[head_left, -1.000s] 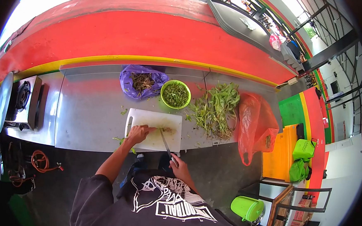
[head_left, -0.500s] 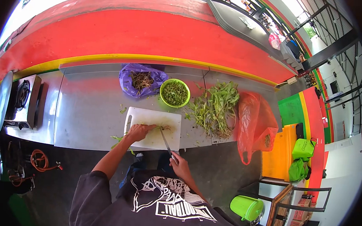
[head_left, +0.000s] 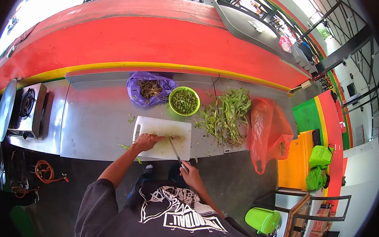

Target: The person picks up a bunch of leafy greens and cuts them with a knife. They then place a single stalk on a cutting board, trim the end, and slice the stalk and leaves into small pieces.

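Note:
On the white cutting board point(head_left: 161, 150), my left hand point(head_left: 147, 141) presses down on greens whose leafy ends stick out near the board's lower left corner. My right hand point(head_left: 190, 174) grips the handle of a knife point(head_left: 174, 149), its blade angled up and left beside my left fingertips. A small clump of root ends point(head_left: 175, 137) lies at the blade's tip. Behind the board is a green bowl point(head_left: 184, 101) of chopped greens, with a purple bag point(head_left: 150, 89) of brown roots to its left. Long leafy greens point(head_left: 229, 116) are piled right of the board.
A red plastic bag point(head_left: 269, 132) hangs over the counter's right end. The gas stove point(head_left: 28, 108) stands at the far left of the metal counter point(head_left: 94, 121). A red ledge point(head_left: 137, 41) runs along the back. An orange box point(head_left: 295, 164) is at the right.
The view has shifted slightly, moving the whole scene a little right and down. Both hands keep nearly the same places on the board and knife.

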Demonstrator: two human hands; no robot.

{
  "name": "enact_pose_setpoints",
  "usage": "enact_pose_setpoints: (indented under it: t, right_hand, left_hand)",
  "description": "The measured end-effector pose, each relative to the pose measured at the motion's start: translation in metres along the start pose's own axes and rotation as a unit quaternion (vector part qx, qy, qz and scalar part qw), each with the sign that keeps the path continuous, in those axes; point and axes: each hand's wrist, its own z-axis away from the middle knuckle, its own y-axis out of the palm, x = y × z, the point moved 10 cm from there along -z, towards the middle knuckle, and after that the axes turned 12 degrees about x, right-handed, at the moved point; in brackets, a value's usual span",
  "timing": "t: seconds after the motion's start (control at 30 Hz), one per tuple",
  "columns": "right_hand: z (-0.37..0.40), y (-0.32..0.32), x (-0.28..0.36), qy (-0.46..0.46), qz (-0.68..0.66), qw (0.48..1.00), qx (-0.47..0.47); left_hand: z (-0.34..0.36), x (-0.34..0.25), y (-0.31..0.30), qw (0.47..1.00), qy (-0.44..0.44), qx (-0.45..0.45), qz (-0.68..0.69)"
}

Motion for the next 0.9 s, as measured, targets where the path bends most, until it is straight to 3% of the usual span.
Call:
enact_pose_setpoints:
  t: [0.3, 0.37, 0.4, 0.47, 0.5, 0.57, 0.6, 0.67, 0.7, 0.77, 0.8, 0.87, 0.9]
  right_hand:
    - [-0.008, 0.006, -0.006, 0.023, 0.058, 0.998, 0.013]
    - [-0.018, 0.006, -0.004, -0.062, 0.056, 0.996, -0.043]
    - [-0.028, 0.012, -0.008, -0.063, 0.059, 0.995, -0.042]
    - [-0.039, 0.011, 0.021, -0.175, 0.165, 0.962, -0.131]
    - [-0.045, 0.01, 0.028, -0.178, 0.167, 0.961, -0.131]
    - [-0.069, 0.018, 0.016, -0.039, 0.104, 0.993, -0.038]
    - [-0.073, 0.019, 0.017, -0.045, 0.103, 0.993, -0.037]
    - [-0.073, 0.016, 0.018, -0.118, 0.086, 0.986, -0.077]
    - [-0.071, 0.017, 0.016, -0.122, 0.085, 0.986, -0.074]
    - [-0.046, 0.004, 0.037, -0.278, 0.093, 0.943, -0.154]
    - [-0.038, 0.002, 0.037, -0.279, 0.092, 0.944, -0.151]
    - [-0.038, 0.006, -0.004, -0.094, -0.035, 0.993, -0.062]
    - [-0.032, 0.006, -0.009, -0.094, -0.037, 0.993, -0.061]
  left_hand:
    - [-0.011, 0.004, 0.008, 0.994, -0.038, 0.099, -0.037]
    - [-0.014, 0.002, 0.018, 0.978, -0.052, 0.184, -0.085]
    - [-0.015, 0.0, 0.015, 0.978, -0.052, 0.182, -0.083]
    - [-0.017, -0.001, 0.018, 0.967, -0.067, 0.226, -0.097]
    - [-0.017, -0.002, 0.019, 0.968, -0.068, 0.223, -0.098]
    - [-0.014, -0.004, 0.016, 0.978, -0.055, 0.176, -0.092]
    - [-0.012, -0.002, 0.02, 0.978, -0.059, 0.174, -0.096]
    - [-0.005, -0.007, 0.011, 0.991, -0.027, 0.075, -0.105]
    - [-0.002, -0.007, 0.012, 0.991, -0.032, 0.074, -0.107]
    - [0.005, -0.007, 0.008, 0.997, -0.051, 0.017, -0.062]
    - [0.011, -0.01, 0.004, 0.997, -0.047, -0.024, -0.057]
    - [0.018, -0.02, -0.003, 0.996, -0.048, -0.055, -0.058]
    - [0.022, -0.024, -0.011, 0.993, -0.044, -0.086, -0.061]
